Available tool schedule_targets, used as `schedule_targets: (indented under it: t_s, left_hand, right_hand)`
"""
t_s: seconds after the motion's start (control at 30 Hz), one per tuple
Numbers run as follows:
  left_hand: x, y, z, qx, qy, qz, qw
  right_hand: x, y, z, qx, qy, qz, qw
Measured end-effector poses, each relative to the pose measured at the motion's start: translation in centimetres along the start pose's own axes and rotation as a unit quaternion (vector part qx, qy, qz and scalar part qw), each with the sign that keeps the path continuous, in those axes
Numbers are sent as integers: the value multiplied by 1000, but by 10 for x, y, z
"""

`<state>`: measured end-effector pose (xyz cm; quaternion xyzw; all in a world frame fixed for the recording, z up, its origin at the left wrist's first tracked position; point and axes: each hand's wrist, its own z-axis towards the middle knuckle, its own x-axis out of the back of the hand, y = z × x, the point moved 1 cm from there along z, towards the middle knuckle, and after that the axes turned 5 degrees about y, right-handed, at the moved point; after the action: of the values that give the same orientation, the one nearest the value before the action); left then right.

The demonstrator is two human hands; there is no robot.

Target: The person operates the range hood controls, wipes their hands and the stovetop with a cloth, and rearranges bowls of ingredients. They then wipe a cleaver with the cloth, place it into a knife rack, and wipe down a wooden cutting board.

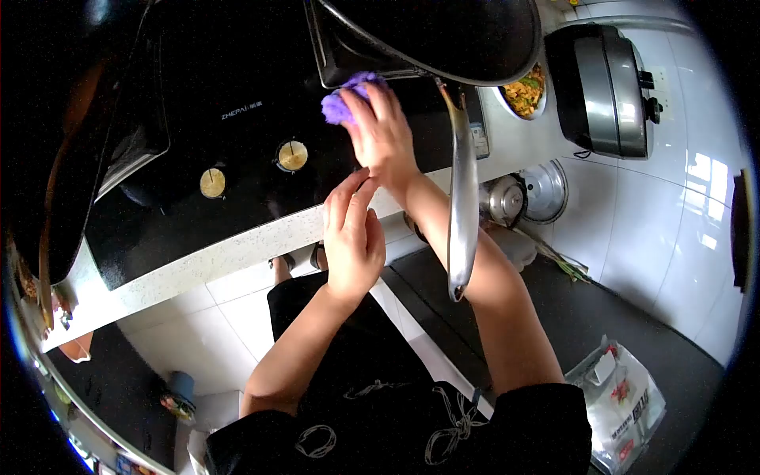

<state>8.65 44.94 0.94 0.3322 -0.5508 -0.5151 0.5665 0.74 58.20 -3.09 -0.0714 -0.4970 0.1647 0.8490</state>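
Observation:
My right hand (385,134) is closed over a fluffy purple cloth (332,108), pressing it against the black glass cooktop (261,87) beside the burner's metal frame (323,63). Below it, my left hand (354,241) hangs over the counter edge, holding nothing. Its fingers are loosely stretched out and reach to my right wrist; whether they touch it I cannot tell. A dark frying pan (467,36) rests over the right burner. Its long metal handle (461,198) points toward me and passes above my right forearm. Two round knobs (292,156) sit on the cooktop.
A bowl of chopped food (524,93) stands right of the pan, beside a grey rice cooker (608,91). Another dark pan (47,150) is at far left. Metal lids (543,191) lean near the wall. A printed plastic bag (621,408) lies at lower right.

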Motion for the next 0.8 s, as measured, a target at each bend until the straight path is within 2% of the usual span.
schedule_targets:
  t_s: [0.03,0.07,0.2,0.3,0.33,0.37,0.43,0.5,0.53,0.6,0.67,0.7,0.73,0.77,0.8]
  left_hand:
    - [3,1,1,0,-12,2,1000]
    - [6,1,0,2,-23,5,1000]
    - [10,-1,-7,36,-10,-14,999]
    - [6,3,-6,22,-13,-10,1000]
    - [1,2,-3,6,9,-9,1000]
    - [-3,2,4,-14,14,-10,1000]
    - [-19,0,22,-35,48,-26,998]
    - [-34,-6,44,-54,50,36,997]
    - [-41,-9,55,-61,42,56,996]
    - [-58,-14,69,-79,13,107,991]
    - [-77,-25,80,-90,-33,146,985]
    - [-80,-25,84,-112,-45,173,978]
    - [-79,-23,81,-120,-38,178,976]
    - [-78,-20,77,-131,-30,183,974]
    - [-69,-13,74,-107,-30,168,979]
  right_hand:
    - [2,7,3,3,5,-16,1000]
    - [7,20,3,-45,-36,-67,996]
    - [6,39,7,-85,8,-89,992]
    - [-8,35,16,-164,78,-72,981]
    - [-8,30,16,-182,82,-21,980]
    - [-3,24,11,-181,35,-12,983]
    - [-4,18,-6,-94,23,76,992]
    - [-2,31,-12,32,-50,-21,998]
    - [-1,35,-11,-39,-57,121,990]
    - [1,56,-11,-102,-29,305,946]
    - [4,71,-11,-145,16,418,897]
    - [10,75,-11,-175,-2,363,915]
    - [10,73,-14,-161,-18,283,945]
    - [10,71,-15,-145,-32,201,968]
    - [5,64,-26,-87,-40,90,991]
